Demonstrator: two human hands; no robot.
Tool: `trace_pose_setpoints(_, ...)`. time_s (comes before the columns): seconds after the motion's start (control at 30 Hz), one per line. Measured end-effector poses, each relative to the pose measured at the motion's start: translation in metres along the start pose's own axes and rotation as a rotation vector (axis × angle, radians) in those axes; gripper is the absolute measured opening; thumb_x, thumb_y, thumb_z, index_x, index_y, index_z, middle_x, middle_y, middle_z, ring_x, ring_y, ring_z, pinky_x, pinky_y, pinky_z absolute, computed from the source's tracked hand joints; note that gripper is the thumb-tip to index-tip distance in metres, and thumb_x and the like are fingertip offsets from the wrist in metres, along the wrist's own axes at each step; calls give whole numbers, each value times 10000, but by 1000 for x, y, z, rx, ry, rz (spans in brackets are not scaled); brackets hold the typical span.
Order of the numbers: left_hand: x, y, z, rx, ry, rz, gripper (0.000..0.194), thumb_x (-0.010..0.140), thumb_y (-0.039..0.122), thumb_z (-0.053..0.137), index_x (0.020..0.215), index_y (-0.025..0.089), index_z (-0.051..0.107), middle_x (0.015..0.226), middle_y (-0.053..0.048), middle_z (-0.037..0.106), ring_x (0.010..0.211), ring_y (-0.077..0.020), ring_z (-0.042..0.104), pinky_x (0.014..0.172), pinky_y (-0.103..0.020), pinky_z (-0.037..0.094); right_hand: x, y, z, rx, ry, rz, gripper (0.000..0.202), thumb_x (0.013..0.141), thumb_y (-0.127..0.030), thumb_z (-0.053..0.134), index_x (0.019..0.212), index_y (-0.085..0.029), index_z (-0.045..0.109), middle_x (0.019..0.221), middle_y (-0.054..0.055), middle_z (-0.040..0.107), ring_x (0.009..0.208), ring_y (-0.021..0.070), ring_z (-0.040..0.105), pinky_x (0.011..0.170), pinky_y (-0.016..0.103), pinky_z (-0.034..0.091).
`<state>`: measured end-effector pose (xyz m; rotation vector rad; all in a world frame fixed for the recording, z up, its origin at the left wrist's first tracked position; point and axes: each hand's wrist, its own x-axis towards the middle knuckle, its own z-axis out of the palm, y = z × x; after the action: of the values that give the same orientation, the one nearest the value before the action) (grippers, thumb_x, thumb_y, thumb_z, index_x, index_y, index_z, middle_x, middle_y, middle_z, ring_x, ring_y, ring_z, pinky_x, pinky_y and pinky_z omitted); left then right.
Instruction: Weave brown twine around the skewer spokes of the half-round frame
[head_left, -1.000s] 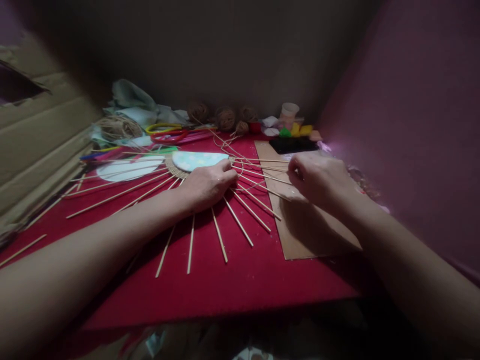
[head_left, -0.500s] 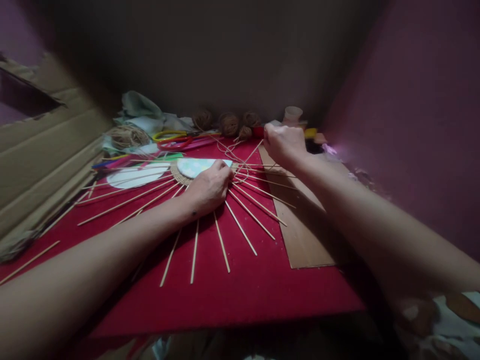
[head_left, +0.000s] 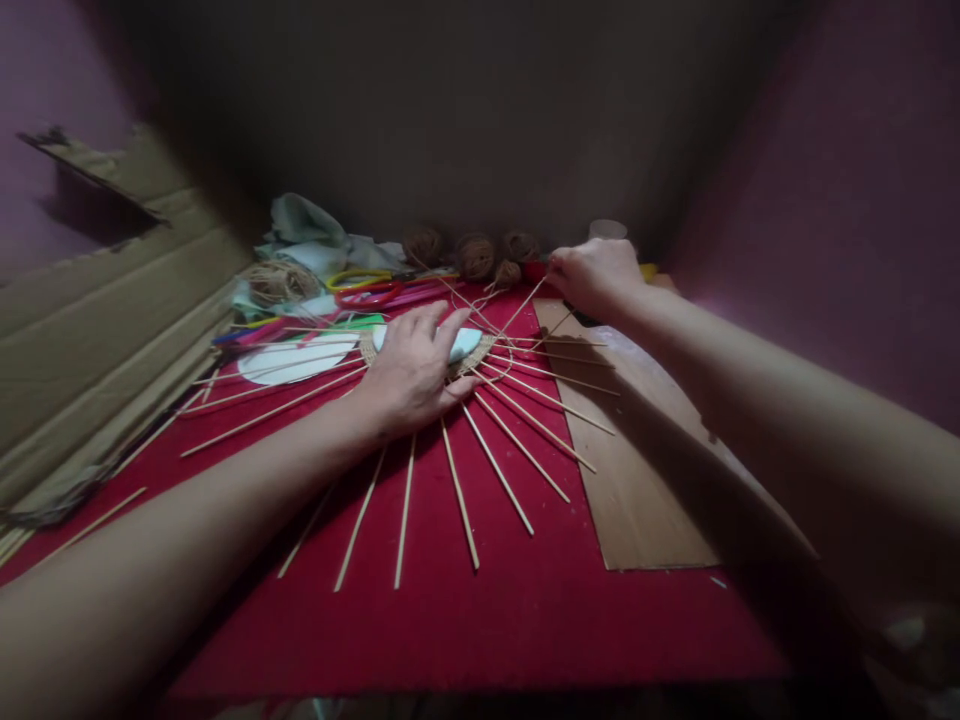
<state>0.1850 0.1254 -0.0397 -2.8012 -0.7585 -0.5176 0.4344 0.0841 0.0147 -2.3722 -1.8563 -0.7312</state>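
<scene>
A half-round woven piece (head_left: 486, 350) lies on the red cloth, with a pale blue-green patterned panel (head_left: 466, 344) along its flat side. Thin sticks (head_left: 498, 489) fan out from its curved edge. My left hand (head_left: 416, 365) rests over the woven piece, fingers spread, covering part of it. Up and to the right, my right hand (head_left: 592, 272) pinches a strand of twine (head_left: 523, 308), which runs taut down to the weave's right side. A loose loop of the twine lies across the right-hand sticks.
Twine balls (head_left: 475, 257) stand at the back beside yellow-handled scissors (head_left: 360, 280), red-handled scissors (head_left: 369, 294) and crumpled cloth (head_left: 306, 228). A white oval piece (head_left: 298, 361) lies left. Cardboard stands on the left (head_left: 112, 300); a flat brown board (head_left: 637, 500) lies right.
My left hand has gone from a closed grip at the weave's edge to lying spread over it. The right hand still holds the twine out to the right. The view has shifted slightly.
</scene>
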Motion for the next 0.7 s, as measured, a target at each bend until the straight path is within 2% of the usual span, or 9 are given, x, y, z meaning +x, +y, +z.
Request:
trace_pose_setpoints(0.13,5,-18,9,-37,-172,10,662,880,625,379,1328,141,433,1342,-165,468,1205,-336,440,998,-468,359,1,6,-1,33,37,14,330,898,-417,479,954,-193,715,891,105,701,835,248,629,667,322,391)
trace_pose_setpoints(0.33,5,-16,12,-35,-188,4,658,884,653,331,1360,207,416,1316,-143,468,1176,-334,440,989,-468,352,7,9,-17,94,134,73,332,903,-441,495,1013,-215,712,951,108,708,872,258,629,680,337,380)
trace_pose_setpoints(0.43,5,-17,12,-50,-188,4,665,877,665,325,1350,210,430,1295,-139,478,1165,-328,442,992,-471,350,10,9,-15,147,141,65,301,900,-410,509,1004,-213,710,1011,104,696,914,268,620,712,343,392)
trace_pose_setpoints(0.57,5,-20,7,-100,-218,-6,672,863,666,362,1340,199,436,1297,-130,486,1171,-318,433,996,-467,353,7,8,0,302,55,117,212,844,-305,577,887,-166,731,853,106,691,840,257,616,693,329,402)
trace_pose_setpoints(0.7,3,-21,2,-115,-251,-9,660,851,643,426,1379,248,406,1314,-120,474,1157,-312,438,983,-465,361,-8,8,-1,555,35,138,212,801,-318,641,815,-128,734,631,47,617,623,151,547,573,265,376)
